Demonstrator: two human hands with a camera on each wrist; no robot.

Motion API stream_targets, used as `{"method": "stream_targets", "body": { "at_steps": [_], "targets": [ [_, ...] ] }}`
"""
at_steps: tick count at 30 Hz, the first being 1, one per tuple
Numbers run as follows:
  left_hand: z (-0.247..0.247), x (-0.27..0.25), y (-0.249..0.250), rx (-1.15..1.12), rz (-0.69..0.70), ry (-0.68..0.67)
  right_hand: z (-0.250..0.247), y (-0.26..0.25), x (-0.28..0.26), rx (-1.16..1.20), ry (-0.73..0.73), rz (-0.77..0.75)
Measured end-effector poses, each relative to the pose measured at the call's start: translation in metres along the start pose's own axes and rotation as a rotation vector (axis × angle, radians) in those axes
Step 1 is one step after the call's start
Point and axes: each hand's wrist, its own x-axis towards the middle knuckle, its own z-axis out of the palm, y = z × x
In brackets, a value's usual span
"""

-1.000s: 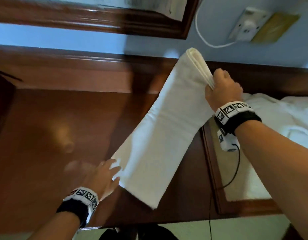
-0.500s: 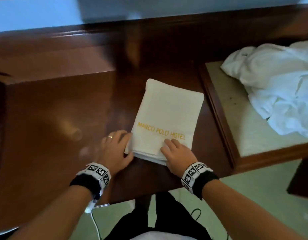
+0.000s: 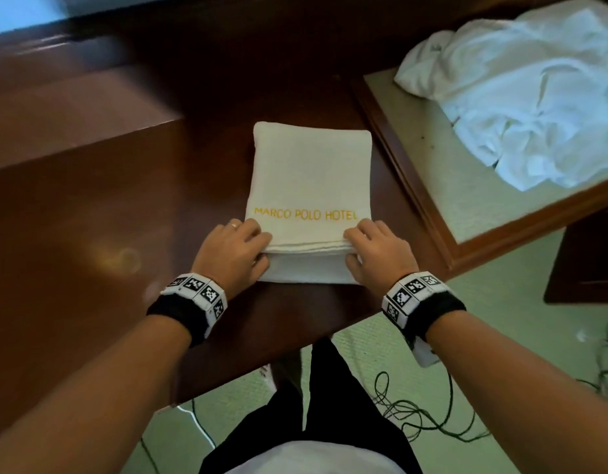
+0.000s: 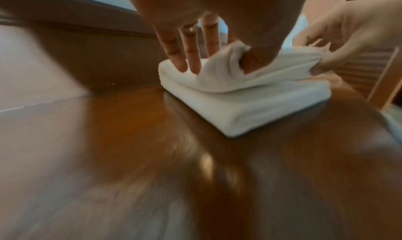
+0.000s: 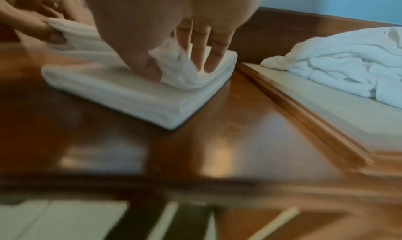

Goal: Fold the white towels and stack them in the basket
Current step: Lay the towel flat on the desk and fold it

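on our dark polished wooden desk (image 3: pixel 90 206), we pinch the upper near layers of a folded white hotel towel (image 3: pixel 311 172) between left hand (image 3: pixel 232 253) and right hand (image 3: pixel 378 254); rumpled white linen (image 3: pixel 521 97) lies beyond our right.

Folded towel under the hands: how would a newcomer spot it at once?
Start at the dark wooden desk; near its front edge lies the folded towel, a neat flat rectangle. The left hand and right hand pinch its near corners. Unlike the crumpled white pile on the tray to the right, it bears gold MARCO POLO HOTEL lettering.
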Motion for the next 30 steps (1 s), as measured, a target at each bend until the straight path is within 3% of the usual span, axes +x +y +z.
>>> {"method": "stream_targets", "body": {
  "at_steps": [2,4,6,8,12,15,19,24,28,30],
  "targets": [
    [0.01,-0.009,0.0,0.002,0.02,0.0,0.011,0.004,-0.018,-0.011,-0.088,-0.031],
    [0.026,-0.022,0.001,-0.015,0.025,-0.088,0.024,0.01,-0.038,-0.021,-0.208,-0.019],
    [0.035,-0.029,0.002,-0.082,-0.044,-0.117,0.028,0.014,-0.045,0.014,-0.252,0.04],
    [0.032,-0.027,0.007,-0.12,-0.077,-0.065,0.025,0.014,-0.042,0.048,-0.202,0.065],
    [0.035,-0.033,0.014,-0.147,-0.019,0.038,0.02,0.015,-0.049,0.006,-0.123,0.037],
    [0.047,-0.04,0.009,-0.176,-0.077,-0.073,0.026,0.018,-0.062,-0.037,-0.212,0.039],
    [0.045,-0.031,0.009,-0.106,-0.076,-0.175,0.027,0.014,-0.052,-0.04,-0.183,0.041],
    [0.032,-0.02,0.003,-0.031,-0.068,-0.236,0.02,0.007,-0.049,-0.033,-0.197,-0.07],
    [0.017,0.017,-0.004,-0.096,-0.149,-0.016,0.01,0.008,-0.005,0.037,-0.005,-0.019],
    [0.019,0.041,0.001,-0.07,-0.118,-0.024,0.014,0.002,0.023,0.041,0.003,0.047]
  ]
}}
